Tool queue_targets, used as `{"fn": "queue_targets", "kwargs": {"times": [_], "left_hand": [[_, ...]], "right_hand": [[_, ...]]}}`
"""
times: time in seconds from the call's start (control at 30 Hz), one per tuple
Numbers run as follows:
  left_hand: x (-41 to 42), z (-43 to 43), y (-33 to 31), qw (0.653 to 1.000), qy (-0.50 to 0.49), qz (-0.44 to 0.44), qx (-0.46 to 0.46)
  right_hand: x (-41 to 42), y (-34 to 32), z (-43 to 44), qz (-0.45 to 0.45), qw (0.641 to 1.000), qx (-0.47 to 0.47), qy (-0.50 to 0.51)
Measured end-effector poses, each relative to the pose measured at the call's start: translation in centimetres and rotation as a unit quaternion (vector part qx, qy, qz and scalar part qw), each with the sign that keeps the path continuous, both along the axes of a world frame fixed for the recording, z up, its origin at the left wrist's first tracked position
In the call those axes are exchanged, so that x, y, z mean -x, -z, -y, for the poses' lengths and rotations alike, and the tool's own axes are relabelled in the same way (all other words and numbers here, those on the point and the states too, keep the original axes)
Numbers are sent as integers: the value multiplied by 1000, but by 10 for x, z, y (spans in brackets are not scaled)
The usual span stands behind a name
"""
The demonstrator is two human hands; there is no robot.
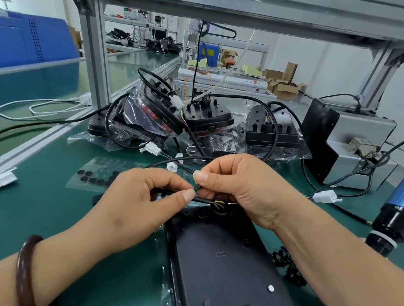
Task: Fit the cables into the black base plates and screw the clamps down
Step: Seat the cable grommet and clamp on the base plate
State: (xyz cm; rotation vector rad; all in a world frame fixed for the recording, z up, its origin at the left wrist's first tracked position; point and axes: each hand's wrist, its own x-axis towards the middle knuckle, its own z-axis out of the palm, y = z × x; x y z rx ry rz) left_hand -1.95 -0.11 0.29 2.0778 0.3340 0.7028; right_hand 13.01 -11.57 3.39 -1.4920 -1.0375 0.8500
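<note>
A long black base plate marked "R" lies on the green mat in front of me, its far end under my hands. A black cable with coloured wires at its stripped end lies across that far end, above a round opening. My left hand pinches the cable between thumb and forefinger. My right hand pinches it just to the right, where the fingertips of both hands meet. The cable's white connector lies behind my hands.
Several bagged black lamp units with cables stand at the back. A blue electric screwdriver lies at the right, a grey metal fixture behind it. A bag of small black round pieces lies left; small black parts lie right of the plate.
</note>
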Motion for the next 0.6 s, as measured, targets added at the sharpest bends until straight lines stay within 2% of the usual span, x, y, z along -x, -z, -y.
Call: {"fn": "queue_targets", "kwargs": {"times": [0.17,0.37,0.6], "left_hand": [[-2,-4,4,998,5,-2,64],[-3,-3,5,995,3,-3,101],[-6,5,1,996,-47,-60,41]], "right_hand": [[1,1,0,-11,1000,-16,2],[-1,0,4,3,999,-25,-19],[2,-3,3,74,997,-21,-16]]}}
